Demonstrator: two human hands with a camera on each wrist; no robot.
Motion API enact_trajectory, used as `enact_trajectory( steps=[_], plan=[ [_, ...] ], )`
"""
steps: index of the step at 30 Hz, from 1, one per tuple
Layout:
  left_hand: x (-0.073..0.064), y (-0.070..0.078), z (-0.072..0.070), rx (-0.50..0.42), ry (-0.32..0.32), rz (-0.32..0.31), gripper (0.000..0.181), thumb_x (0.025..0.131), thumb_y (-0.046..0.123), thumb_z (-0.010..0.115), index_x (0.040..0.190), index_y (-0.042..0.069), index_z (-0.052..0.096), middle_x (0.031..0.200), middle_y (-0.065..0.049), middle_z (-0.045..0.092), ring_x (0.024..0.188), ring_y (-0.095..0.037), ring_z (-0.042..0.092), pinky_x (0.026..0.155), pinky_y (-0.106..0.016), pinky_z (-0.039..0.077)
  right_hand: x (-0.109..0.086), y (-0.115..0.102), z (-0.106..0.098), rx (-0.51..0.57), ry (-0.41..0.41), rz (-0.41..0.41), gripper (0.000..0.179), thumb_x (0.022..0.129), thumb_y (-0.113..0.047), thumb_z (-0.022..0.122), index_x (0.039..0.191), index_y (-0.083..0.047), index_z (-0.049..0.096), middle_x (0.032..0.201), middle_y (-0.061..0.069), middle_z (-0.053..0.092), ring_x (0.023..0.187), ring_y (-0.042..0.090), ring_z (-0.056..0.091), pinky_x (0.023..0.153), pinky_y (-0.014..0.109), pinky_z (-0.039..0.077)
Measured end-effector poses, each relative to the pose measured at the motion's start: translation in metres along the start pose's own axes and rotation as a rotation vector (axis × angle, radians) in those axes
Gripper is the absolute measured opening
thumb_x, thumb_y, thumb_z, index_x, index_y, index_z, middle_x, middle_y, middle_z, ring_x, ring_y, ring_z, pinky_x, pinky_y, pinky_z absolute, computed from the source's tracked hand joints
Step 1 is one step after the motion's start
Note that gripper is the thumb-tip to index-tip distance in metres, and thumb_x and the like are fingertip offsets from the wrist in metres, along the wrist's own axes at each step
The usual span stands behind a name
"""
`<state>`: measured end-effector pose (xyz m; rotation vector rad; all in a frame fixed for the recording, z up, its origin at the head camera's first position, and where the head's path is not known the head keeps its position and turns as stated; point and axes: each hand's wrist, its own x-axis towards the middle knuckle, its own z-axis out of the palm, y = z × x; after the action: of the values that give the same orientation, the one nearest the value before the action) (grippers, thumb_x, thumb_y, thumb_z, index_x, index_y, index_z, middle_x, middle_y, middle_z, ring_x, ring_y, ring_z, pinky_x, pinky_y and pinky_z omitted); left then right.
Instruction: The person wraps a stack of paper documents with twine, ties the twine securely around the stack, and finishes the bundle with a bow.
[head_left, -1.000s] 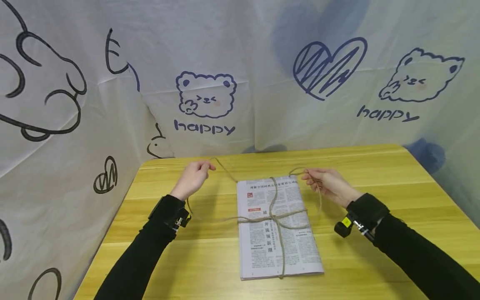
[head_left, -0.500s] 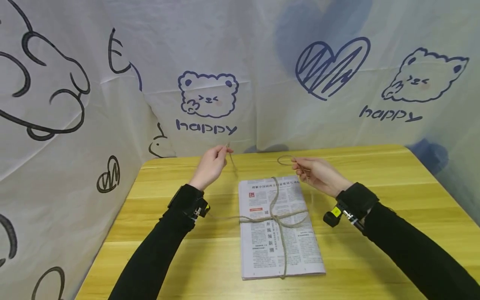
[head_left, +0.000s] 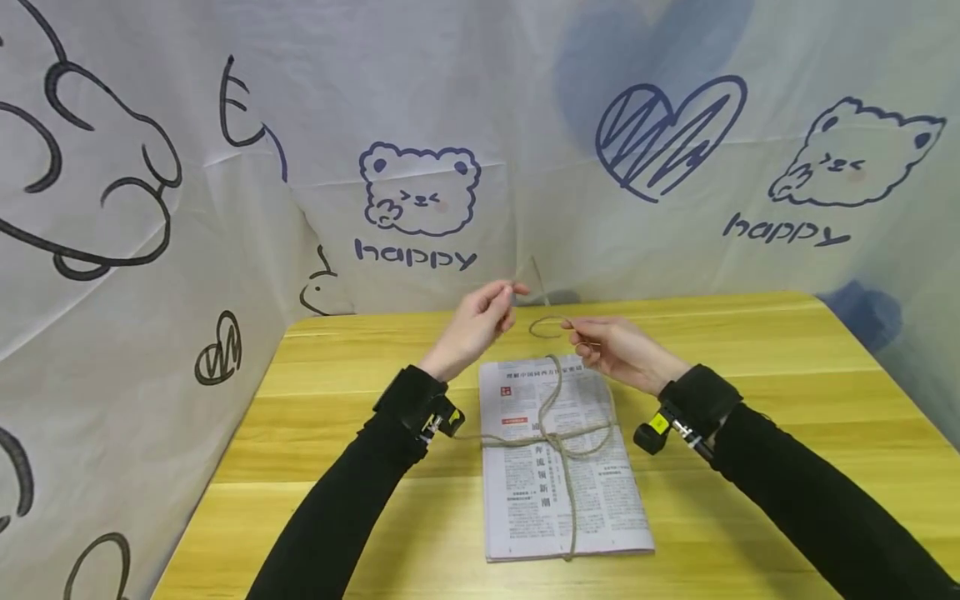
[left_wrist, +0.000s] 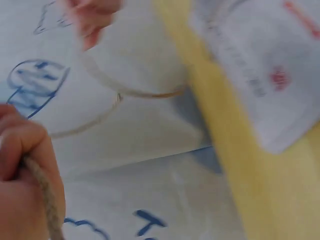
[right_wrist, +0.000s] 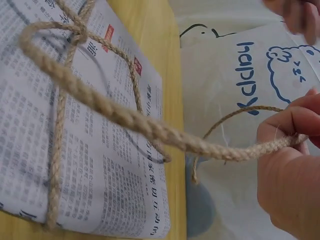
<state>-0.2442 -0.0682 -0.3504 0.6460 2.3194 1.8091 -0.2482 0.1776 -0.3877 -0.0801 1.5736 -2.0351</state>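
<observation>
A stack of folded newspaper (head_left: 525, 517) lies on the table, with jute twine (head_left: 567, 483) crossed over its top. Beyond the stack's far edge, my left hand (head_left: 476, 325) pinches one end of the twine; a short tip sticks up past its fingers. That strand also runs through the curled fingers in the left wrist view, where the hand (left_wrist: 30, 165) shows at the edge. My right hand (head_left: 622, 350) pinches the other end, which bends into a small loop beside the left fingertips. In the right wrist view, the twine (right_wrist: 115, 115) arcs from the crossing up to the right hand (right_wrist: 290, 170).
The yellow wood-grain table (head_left: 360, 517) extends on both sides of the stack. Behind it hangs a white cloth (head_left: 547, 167) with drawn bears and hearts. Another cloth (head_left: 90, 350) lines the left side.
My left hand has moved right and away from me with its twine end, coming close to the right hand. My right hand has shifted slightly left. The newspaper stack has stayed in place.
</observation>
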Motion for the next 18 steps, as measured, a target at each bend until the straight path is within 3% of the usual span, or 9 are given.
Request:
enact_trajectory(
  steps=[4, 7, 14, 18],
  plan=[
    [-0.011, -0.020, 0.007, 0.113, -0.192, -0.083, 0.037, 0.112, 0.021, 0.035, 0.129, 0.003, 0.062, 0.070, 0.001, 0.046, 0.060, -0.012, 0.036, 0.059, -0.023, 0.031, 0.001, -0.001, 0.001, 0.034, -0.016, 0.000, 0.025, 0.110, -0.019, 0.040, 0.114, -0.013, 0.064, 0.085, -0.005, 0.062, 0.067, 0.005, 0.049, 0.063, 0.018, 0.039],
    [-0.016, -0.027, 0.009, 0.182, -0.286, -0.115, 0.036, 0.112, 0.021, 0.035, 0.127, 0.004, 0.063, 0.071, -0.001, 0.046, 0.062, -0.013, 0.041, 0.063, -0.024, 0.035, 0.001, -0.001, 0.002, 0.051, -0.021, -0.006, 0.026, 0.110, -0.018, 0.040, 0.119, -0.011, 0.063, 0.085, -0.005, 0.062, 0.067, 0.005, 0.049, 0.063, 0.018, 0.039],
    [-0.021, -0.032, 0.006, 0.227, -0.346, -0.092, 0.035, 0.111, 0.022, 0.038, 0.124, 0.007, 0.067, 0.071, -0.005, 0.049, 0.063, -0.014, 0.050, 0.068, -0.026, 0.041, 0.002, 0.001, 0.002, 0.084, -0.035, 0.001, 0.037, 0.111, -0.018, 0.038, 0.143, 0.000, 0.040, 0.087, -0.004, 0.057, 0.066, 0.005, 0.044, 0.062, 0.018, 0.037],
    [-0.022, -0.032, 0.005, 0.255, -0.370, -0.075, 0.035, 0.111, 0.023, 0.039, 0.124, 0.008, 0.067, 0.070, -0.009, 0.050, 0.064, -0.014, 0.049, 0.069, -0.026, 0.039, 0.003, 0.002, 0.002, 0.098, -0.034, 0.019, 0.039, 0.111, -0.023, 0.037, 0.144, -0.002, 0.038, 0.087, -0.005, 0.053, 0.065, 0.005, 0.041, 0.061, 0.018, 0.034]
  ],
)
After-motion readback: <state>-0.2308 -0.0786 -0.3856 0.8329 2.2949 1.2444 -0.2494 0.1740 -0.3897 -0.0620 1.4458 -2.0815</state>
